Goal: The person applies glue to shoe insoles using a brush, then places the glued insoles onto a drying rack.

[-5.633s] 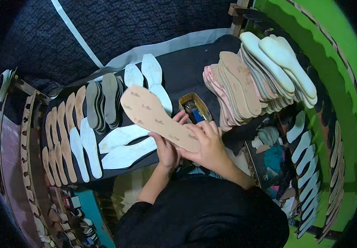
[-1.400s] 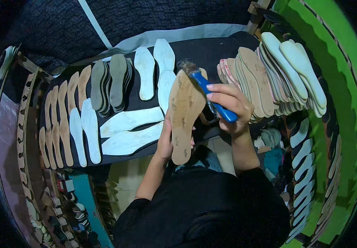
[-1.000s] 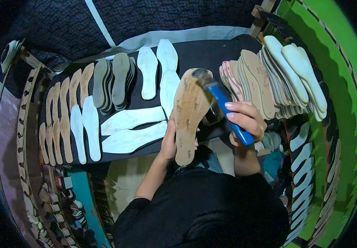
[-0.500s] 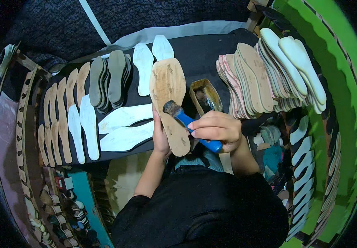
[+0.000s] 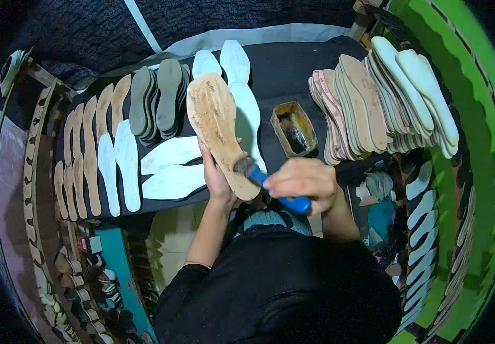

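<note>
My left hand is closed on a tan insole, holding it tilted above the table with its narrow end toward me. Its wide part has a wet-looking, stained patch. In my right hand is a brush with a blue handle; the fingers wrap round the handle. The brush's dark bristles touch the insole near its narrow end. Just beyond my right hand stands an open rectangular tin with dark, shiny residue inside. A white insole lies partly hidden behind the tan one.
White insoles, tan insoles and stacks of grey ones cover the left of the black table. Tall stacks of beige insoles and white-topped ones stand at the right. Racks of insoles line the right side.
The insole in my left hand has shifted left and turned slightly. The brush has moved down along it toward the narrow end. More of the tin now shows.
</note>
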Demonstrator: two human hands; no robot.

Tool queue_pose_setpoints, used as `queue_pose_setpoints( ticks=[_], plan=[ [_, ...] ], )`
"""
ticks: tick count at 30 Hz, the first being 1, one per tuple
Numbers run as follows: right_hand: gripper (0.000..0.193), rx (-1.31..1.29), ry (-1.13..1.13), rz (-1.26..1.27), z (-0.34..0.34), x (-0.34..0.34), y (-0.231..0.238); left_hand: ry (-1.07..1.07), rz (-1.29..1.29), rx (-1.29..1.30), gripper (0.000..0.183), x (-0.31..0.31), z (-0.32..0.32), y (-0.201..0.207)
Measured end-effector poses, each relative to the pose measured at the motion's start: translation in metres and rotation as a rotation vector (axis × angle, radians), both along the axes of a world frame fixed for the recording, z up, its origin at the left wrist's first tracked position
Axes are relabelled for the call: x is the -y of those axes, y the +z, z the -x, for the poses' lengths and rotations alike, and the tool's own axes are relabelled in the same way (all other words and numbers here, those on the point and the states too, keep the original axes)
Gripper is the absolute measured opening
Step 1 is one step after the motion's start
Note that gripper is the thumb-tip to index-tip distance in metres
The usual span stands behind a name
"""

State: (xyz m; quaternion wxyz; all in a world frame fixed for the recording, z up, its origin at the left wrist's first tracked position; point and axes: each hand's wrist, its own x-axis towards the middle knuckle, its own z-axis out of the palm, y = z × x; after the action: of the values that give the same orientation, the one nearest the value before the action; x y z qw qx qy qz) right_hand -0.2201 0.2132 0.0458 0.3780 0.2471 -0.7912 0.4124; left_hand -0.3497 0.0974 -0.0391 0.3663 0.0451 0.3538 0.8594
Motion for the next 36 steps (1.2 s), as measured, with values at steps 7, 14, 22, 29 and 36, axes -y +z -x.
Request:
queue_pose_setpoints(
  ticks=[7, 14, 22, 29, 36],
  plan=[
    [0.014, 0.104, 0.07, 0.144, 0.002, 0.003, 0.002, -0.014, -0.02, 0.005, 0.057, 0.004, -0.001, 0.008],
    [0.015, 0.057, 0.056, 0.12, 0.0, 0.006, -0.003, -0.077, -0.043, 0.064, 0.063, 0.007, 0.006, -0.003],
    [0.024, -0.006, -0.177, 0.108, 0.009, 0.005, 0.001, 0.006, -0.016, 0.081, 0.059, 0.009, -0.001, 0.012],
    [0.016, 0.179, 0.068, 0.156, 0.003, 0.006, 0.001, -0.054, -0.055, 0.003, 0.057, 0.023, 0.006, 0.0],
    [0.024, 0.039, -0.112, 0.12, 0.017, 0.018, -0.001, 0.033, 0.035, -0.025, 0.063, 0.022, 0.004, 0.014]
  ],
)
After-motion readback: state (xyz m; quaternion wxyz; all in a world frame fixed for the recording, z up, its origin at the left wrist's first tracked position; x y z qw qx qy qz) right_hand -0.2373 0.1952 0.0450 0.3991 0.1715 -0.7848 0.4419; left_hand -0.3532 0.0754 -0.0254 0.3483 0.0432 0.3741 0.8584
